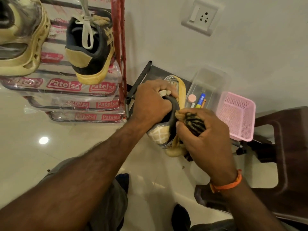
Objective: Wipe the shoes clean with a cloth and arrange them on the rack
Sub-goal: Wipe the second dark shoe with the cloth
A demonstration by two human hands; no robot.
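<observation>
My left hand grips a tan and grey shoe by its collar, fingers curled into the opening. My right hand holds a bunched yellow and black striped cloth and presses it against the shoe's heel side. The shoe is held above the floor, its yellow sole turned to the right. On the shoe rack at the left stand a black and tan sneaker and a beige chunky shoe.
A clear plastic box with small items and a pink mesh basket sit on a low dark stand by the wall. A dark brown plastic stool stands at the right. Glossy tiled floor lies below.
</observation>
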